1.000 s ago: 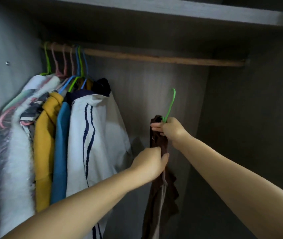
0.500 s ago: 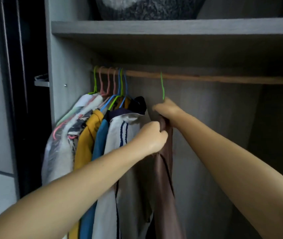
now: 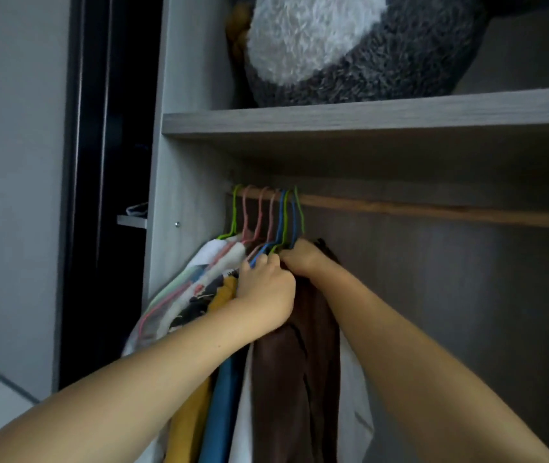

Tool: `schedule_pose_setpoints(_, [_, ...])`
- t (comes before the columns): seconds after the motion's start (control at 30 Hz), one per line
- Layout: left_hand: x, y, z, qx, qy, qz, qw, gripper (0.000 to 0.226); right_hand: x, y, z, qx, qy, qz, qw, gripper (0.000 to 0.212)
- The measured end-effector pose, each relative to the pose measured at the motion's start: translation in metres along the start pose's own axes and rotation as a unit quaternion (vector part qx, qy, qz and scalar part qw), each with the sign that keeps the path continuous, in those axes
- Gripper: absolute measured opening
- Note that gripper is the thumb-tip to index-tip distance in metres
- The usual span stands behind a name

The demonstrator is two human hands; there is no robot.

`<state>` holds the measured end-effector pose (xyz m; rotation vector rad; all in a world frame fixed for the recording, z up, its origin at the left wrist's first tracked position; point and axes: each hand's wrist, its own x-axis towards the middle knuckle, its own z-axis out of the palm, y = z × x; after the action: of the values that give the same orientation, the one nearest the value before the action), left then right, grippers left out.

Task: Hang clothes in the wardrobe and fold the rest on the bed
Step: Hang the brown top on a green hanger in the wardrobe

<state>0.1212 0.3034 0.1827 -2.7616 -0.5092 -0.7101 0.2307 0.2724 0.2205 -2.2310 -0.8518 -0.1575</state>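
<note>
Now that the green hanger (image 3: 298,208) has gone from mid-air onto the rod (image 3: 433,210), beside the hung clothes (image 3: 199,295), left hand (image 3: 266,292) fingers grip the brown garment (image 3: 299,379); right hand (image 3: 301,257) fingers clasp its top. Hanging looks nearly done.

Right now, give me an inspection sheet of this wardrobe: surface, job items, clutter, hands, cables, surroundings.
Surface: grey wood-grain wardrobe shelf above a wooden hanging rail.
Job's things: brown garment on a green wire hanger hooked over the rail, at the right end of the row; beside it white garment, blue garment, mustard garment on pink, blue and green hangers.
Clutter: grey and white plush toy on the shelf.
Hands: left hand curled at the hanger necks; right hand grips the brown garment's top.
Cables: nothing seen.
Surroundings: dark neighbouring compartment; pale wall.
</note>
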Motion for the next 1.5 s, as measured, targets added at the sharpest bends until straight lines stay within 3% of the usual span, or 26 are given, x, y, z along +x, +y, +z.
schedule_pose_setpoints(0.1, [-0.015,-0.005,0.027,0.062,0.032,0.018,0.997,0.045,-0.001,0.009,0.025,-0.027,0.002,0.074,0.997,0.071])
schedule_pose_setpoints(0.17, [-0.021,-0.007,0.037,0.072,0.057,0.025,0.995,0.049,-0.002,0.011,0.028,-0.025,0.012,0.080,0.996,0.077])
schedule_pose_setpoints(0.37, [-0.036,-0.014,0.043,0.100,0.109,0.061,0.987,0.052,-0.030,0.047,0.018,0.032,0.027,0.020,0.999,0.068])
schedule_pose_setpoints(0.53, [-0.077,0.020,0.048,0.119,0.195,0.225,0.947,0.038,-0.112,0.118,0.012,0.040,0.124,0.009,0.991,0.053])
schedule_pose_setpoints(0.67, [-0.104,0.060,0.061,-0.006,0.151,0.280,0.948,0.020,-0.186,0.161,0.010,0.012,0.173,0.066,0.983,0.041])
schedule_pose_setpoints(0.77, [-0.121,0.092,0.079,-0.090,0.091,0.319,0.939,0.025,-0.249,0.190,0.006,-0.012,0.201,0.133,0.970,0.035])
schedule_pose_setpoints(1.03, [-0.248,0.235,0.113,-0.332,-0.027,0.470,0.817,0.029,-0.481,0.247,0.007,-0.062,0.192,0.383,0.901,0.029])
schedule_pose_setpoints(1.33, [-0.423,0.364,0.058,-0.349,-0.108,0.649,0.668,0.023,-0.743,0.234,-0.024,-0.092,0.245,0.585,0.768,0.027])
schedule_pose_setpoints(1.5, [-0.536,0.438,0.006,-0.337,-0.141,0.710,0.602,0.026,-0.890,0.207,-0.050,-0.069,0.215,0.666,0.711,0.028])
